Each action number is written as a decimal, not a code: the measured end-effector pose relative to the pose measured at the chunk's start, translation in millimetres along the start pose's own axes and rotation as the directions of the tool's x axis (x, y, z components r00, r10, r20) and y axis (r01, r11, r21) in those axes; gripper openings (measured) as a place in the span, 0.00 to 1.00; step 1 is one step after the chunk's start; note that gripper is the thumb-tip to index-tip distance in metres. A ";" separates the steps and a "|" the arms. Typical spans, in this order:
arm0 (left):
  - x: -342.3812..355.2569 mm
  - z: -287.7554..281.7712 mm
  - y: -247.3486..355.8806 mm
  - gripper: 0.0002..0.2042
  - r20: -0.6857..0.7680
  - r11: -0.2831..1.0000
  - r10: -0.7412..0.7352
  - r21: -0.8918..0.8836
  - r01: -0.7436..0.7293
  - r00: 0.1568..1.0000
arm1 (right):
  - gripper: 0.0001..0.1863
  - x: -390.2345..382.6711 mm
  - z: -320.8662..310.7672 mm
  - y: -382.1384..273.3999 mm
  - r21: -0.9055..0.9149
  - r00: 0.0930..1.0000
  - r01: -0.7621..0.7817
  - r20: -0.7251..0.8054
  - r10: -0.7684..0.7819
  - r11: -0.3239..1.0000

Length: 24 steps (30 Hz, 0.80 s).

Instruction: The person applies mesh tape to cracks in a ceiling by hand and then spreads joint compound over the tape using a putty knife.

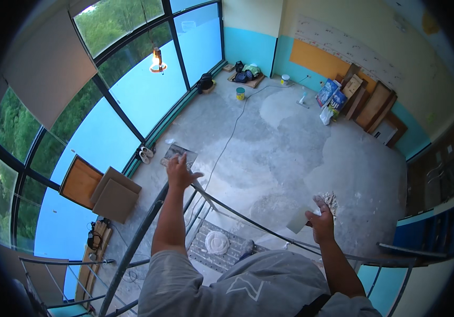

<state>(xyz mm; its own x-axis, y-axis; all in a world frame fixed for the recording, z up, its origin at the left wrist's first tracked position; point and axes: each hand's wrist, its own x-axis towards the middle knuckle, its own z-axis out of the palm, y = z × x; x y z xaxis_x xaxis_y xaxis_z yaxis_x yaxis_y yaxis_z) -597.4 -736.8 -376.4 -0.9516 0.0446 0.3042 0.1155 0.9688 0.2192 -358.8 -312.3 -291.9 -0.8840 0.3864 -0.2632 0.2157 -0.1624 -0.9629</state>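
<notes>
My left hand is raised at center-left, bent fingers on a smeared grey flat trowel, thumb stuck out sideways, just above a scaffold rail. At right, my right hand grips a pale flat scraper, its blade angled down-left. Below both hands, inside the railing, is a perforated metal platform with a round white object on it.
A lit bulb hangs near tall windows. Brown boards lean at left, more panels at the right wall. A green bucket, cable and bags lie on the patchy grey floor.
</notes>
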 end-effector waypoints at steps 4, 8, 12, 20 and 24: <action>-37.3 -16.2 108.1 0.29 0.112 0.712 0.187 -0.700 -0.056 0.976 | 0.37 6.1 27.6 -4.6 0.087 1.000 -0.003 0.013 0.001 0.996; -105.5 -69.5 199.5 0.25 0.220 0.448 0.500 -0.894 -0.032 0.837 | 0.37 12.8 64.1 -21.7 0.242 0.996 -0.032 0.084 0.012 0.970; -102.0 -76.3 194.1 0.24 0.355 0.553 0.400 -0.829 0.086 0.845 | 0.41 18.1 58.8 -43.1 0.231 0.974 -0.156 0.196 0.111 0.960; 18.5 -36.0 -11.1 0.10 -0.114 0.989 0.102 -0.096 -0.113 0.988 | 0.45 -78.2 76.8 -188.0 0.791 0.743 -0.206 0.509 -0.433 0.576; 32.3 -24.3 -19.8 0.11 -0.111 0.999 0.033 -0.016 -0.035 0.993 | 0.45 -129.3 84.0 -239.6 0.811 0.766 -0.197 0.478 -0.430 0.551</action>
<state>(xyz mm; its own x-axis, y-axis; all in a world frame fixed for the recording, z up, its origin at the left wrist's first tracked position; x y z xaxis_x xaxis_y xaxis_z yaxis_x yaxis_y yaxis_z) -623.5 -760.4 -348.4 -0.9097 0.0487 0.4124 0.1528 0.9627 0.2233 -331.0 -399.5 -22.0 -0.9680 -0.0687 0.2413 -0.0433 -0.9017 -0.4302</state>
